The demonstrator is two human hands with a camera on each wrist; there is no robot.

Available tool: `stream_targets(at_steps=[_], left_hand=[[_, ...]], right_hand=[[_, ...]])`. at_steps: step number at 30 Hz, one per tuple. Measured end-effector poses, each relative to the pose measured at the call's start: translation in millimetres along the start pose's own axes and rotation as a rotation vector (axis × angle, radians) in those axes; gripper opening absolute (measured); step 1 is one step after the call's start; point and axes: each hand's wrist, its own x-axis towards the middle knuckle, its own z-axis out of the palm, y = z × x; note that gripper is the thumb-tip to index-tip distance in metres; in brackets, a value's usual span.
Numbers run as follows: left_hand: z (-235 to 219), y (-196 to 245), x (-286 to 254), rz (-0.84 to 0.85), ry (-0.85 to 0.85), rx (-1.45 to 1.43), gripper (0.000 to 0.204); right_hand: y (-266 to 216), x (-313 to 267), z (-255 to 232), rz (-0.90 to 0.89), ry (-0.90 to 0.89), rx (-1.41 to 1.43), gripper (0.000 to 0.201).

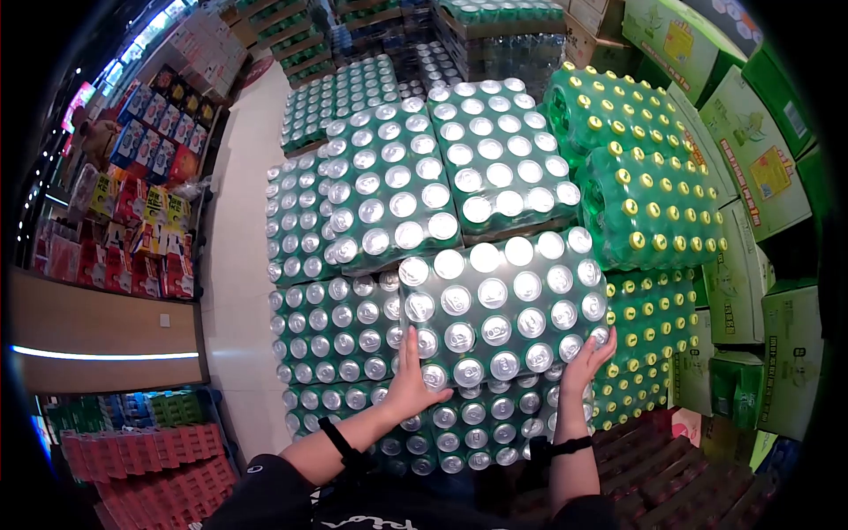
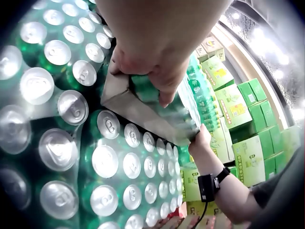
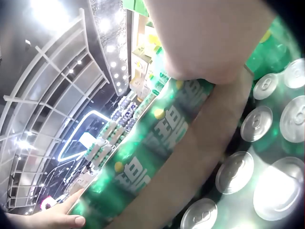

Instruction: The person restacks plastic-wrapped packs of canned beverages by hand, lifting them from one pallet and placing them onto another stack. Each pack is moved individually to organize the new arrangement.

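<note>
A shrink-wrapped pack of green cans [image 1: 495, 327] with silver tops is held by both hands at its near end, tilted over the other packs. My left hand [image 1: 413, 389] grips its near left corner, and my right hand [image 1: 585, 360] holds the near right corner. The left wrist view shows the pack's cardboard tray [image 2: 143, 118] raised above lower cans, the left hand [image 2: 152, 64] grasping its edge. From the right wrist, printed green can sides [image 3: 143, 162] stand above the tray, with the right hand [image 3: 209, 62] on the near end and the left hand [image 3: 55, 217] at the far end.
More can packs [image 1: 389, 185] are stacked beyond, to the left and below. Yellow-capped green bottle packs [image 1: 654, 208] and green cartons [image 1: 755, 159] line the right. A pale floor aisle [image 1: 243, 265] runs along the left, beside shelves of boxed goods [image 1: 150, 194].
</note>
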Motion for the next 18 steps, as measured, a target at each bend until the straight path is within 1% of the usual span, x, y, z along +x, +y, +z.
stream_targets(at_steps=[2,3,4,6,7,8,10,11,12,13,14,15,16,17,18], left_hand=[[1,5,8,0.007,-0.004,0.013,0.134],[0,6,8,-0.007,-0.004,0.017,0.134],[-3,6,10,0.007,-0.008,-0.004,0.134],[-13,6,15,-0.020,-0.094,-0.044,0.135],[-17,8,15,0.024,-0.091,-0.050,0.136],[-21,10,13,-0.101,-0.171,-0.057,0.136],[-22,6,8,-0.074,-0.154,-0.034,0.134],[-20,-1,5,0.037,-0.082,0.020,0.134],[-33,0,2,0.033,-0.152,-0.007,0.131],[-49,1,-7,0.069,-0.167,-0.013,0.128],[-64,-1,-19,0.099,-0.181,-0.021,0.125],[-68,-22,-31,0.237,-0.110,0.004,0.114],[-96,-17,-54,0.239,-0.123,0.012,0.102],[-124,-18,-74,0.087,-0.244,0.015,0.085],[-149,-25,-98,0.083,-0.222,0.006,0.066]], right_hand=[[-1,15,6,-0.005,-0.007,0.064,0.049],[-4,16,9,0.004,0.019,0.047,0.048],[4,18,11,-0.016,0.030,0.060,0.047],[4,17,7,-0.060,0.009,-0.003,0.046],[-1,15,6,-0.043,0.005,0.000,0.046],[-6,14,5,-0.029,0.001,0.004,0.046],[5,15,3,-0.059,-0.024,-0.059,0.048],[11,17,1,-0.066,-0.034,-0.061,0.049],[13,16,-1,-0.071,-0.045,-0.064,0.050],[9,11,-3,-0.016,-0.005,-0.111,0.053],[7,0,-6,-0.041,0.042,-0.101,0.056],[1,-12,-14,-0.112,0.043,-0.146,0.058],[-7,-25,-19,-0.152,0.028,-0.106,0.059],[-23,-44,-22,-0.121,-0.018,0.053,0.058],[-35,-64,-26,-0.016,-0.099,0.223,0.055]])
